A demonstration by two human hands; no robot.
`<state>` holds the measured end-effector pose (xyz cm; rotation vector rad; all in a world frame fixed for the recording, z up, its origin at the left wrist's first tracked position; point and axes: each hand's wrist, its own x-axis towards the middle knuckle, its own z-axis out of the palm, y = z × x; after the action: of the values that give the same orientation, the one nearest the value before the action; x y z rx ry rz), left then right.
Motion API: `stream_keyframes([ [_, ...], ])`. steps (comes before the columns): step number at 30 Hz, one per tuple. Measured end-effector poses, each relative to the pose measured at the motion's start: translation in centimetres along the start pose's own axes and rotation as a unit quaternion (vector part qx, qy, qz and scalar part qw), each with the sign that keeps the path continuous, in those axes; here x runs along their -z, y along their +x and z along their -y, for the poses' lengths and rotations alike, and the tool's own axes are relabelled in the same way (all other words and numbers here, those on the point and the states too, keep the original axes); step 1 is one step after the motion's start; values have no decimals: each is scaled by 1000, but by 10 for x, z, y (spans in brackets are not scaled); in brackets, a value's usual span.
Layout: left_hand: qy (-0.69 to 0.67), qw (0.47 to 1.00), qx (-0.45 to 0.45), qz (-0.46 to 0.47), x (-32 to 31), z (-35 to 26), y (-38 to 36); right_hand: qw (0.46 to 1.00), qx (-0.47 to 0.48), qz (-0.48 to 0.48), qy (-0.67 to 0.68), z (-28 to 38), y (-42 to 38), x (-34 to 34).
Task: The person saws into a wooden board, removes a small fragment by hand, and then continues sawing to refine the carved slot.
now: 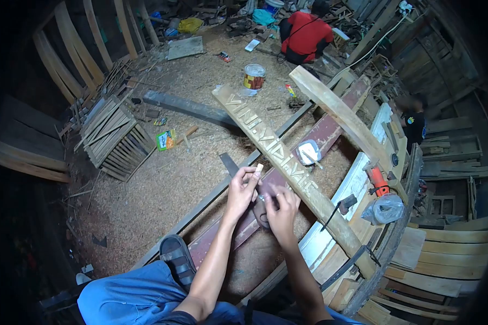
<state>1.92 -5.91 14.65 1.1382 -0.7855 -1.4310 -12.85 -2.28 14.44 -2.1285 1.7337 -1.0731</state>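
Note:
My left hand (242, 190) pinches a small pale piece of wood (259, 169) upright between thumb and fingers. Close to its right, my right hand (281, 210) has its fingers curled together; what it grips is too small and blurred to name. Both hands are over a dark red board (248, 227), left of a long wooden plank (279, 154) with raised letters along it. A white container (309, 153) with a stick in it rests on the red board beyond the plank.
An orange power tool (378, 181) and a plastic-wrapped roll (387, 208) lie at the right. A clamp (363, 253) grips the plank's near end. A paint bucket (254, 77) stands ahead. Slatted wood (116, 138) is at the left. A person in red (308, 35) crouches far off; another person (416, 122) is at right.

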Motion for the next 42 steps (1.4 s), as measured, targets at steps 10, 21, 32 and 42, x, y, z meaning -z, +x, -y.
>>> stream_keyframes([
  [10, 181, 947, -232, 129, -47, -155, -49, 975, 6, -50, 215, 95, 94, 133],
  [21, 376, 819, -431, 47, -34, -186, -81, 951, 140, -107, 253, 97, 91, 141],
  [32, 395, 804, -445, 10, -41, -180, -77, 957, 143, -111, 225, 87, 82, 140],
  [42, 394, 839, -374, -11, -25, -152, -50, 978, 128, -40, 161, 71, 84, 112],
])
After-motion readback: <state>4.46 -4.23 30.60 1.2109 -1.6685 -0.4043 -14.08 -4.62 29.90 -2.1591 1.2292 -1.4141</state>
